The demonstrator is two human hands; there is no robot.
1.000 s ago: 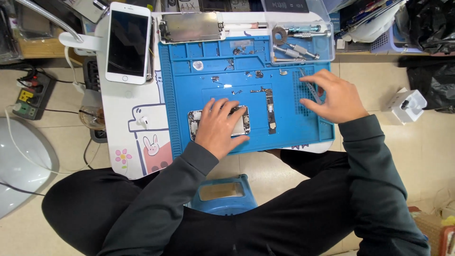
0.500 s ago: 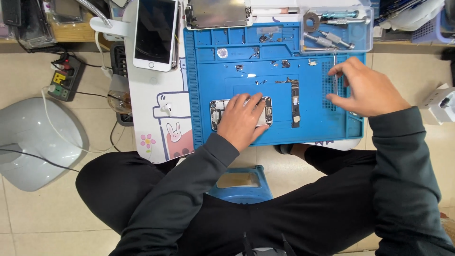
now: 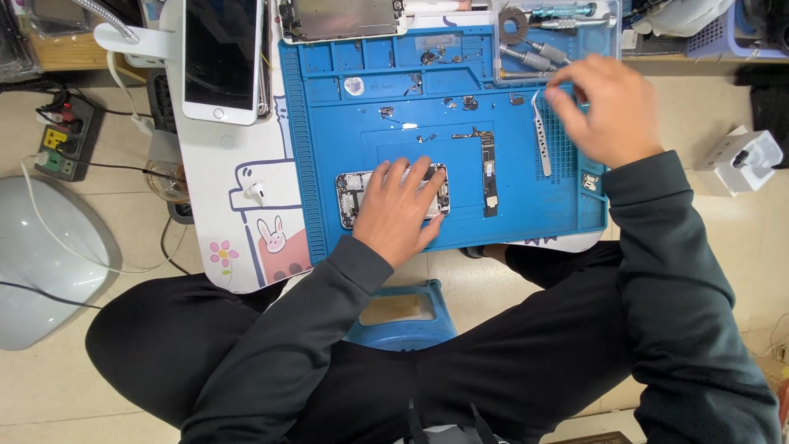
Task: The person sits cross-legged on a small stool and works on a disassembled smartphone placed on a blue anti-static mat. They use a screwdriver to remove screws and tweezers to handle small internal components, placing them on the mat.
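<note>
My left hand (image 3: 400, 210) lies flat on an opened phone body (image 3: 350, 197) near the front of a blue work mat (image 3: 329, 123). My right hand (image 3: 604, 107) hovers over the mat's upper right, its fingertips pinched on the top end of silver tweezers (image 3: 542, 140) that point down toward me. A long narrow circuit board (image 3: 489, 173) lies on the mat between the two hands. Small screws and parts (image 3: 427, 103) are scattered across the mat's upper half.
A white phone (image 3: 222, 57) lies face up left of the mat, and a metal-backed screen panel (image 3: 341, 18) at its top edge. Screwdrivers (image 3: 534, 56) sit top right. A power strip (image 3: 62, 140), a pale rounded object (image 3: 41, 263), a blue stool (image 3: 403, 312) and a white box (image 3: 735, 160) are on the floor.
My right hand has lifted from the mat's right side and moved up to the tweezers' top end. My left hand has stayed on the phone body. The view has shifted.
</note>
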